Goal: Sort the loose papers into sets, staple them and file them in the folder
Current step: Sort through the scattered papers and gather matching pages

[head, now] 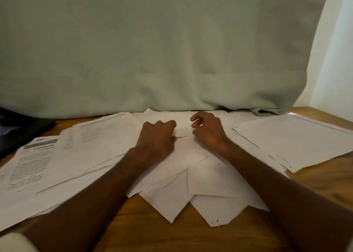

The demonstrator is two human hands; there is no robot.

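Right now, line by line:

Left hand: the left hand [156, 137] rests on the middle of the loose papers [183, 167], fingers [168, 124] curled under; whether they pinch a sheet edge cannot be told from this angle.

Right hand: the right hand [209, 130] hovers just beside the left, fingers loosely curled and grasping nothing that shows.

Loose papers: a fanned heap of blank-looking sheets lies on the wooden surface [172, 236], corners pointing toward the person, under both hands.

Printed pages: a spread of printed pages [57, 156] lies left of the heap, overlapping it; a bold heading shows but is too blurred to read.

Right stack: a tidier stack of sheets [294, 141] sits to the right, near the heap.

Dark item: a dark flat item [23, 131] lies at the far left edge; whether it is the folder cannot be told.

Cloth: a pale green cloth [152, 51] hangs behind the papers, its hem touching the surface.
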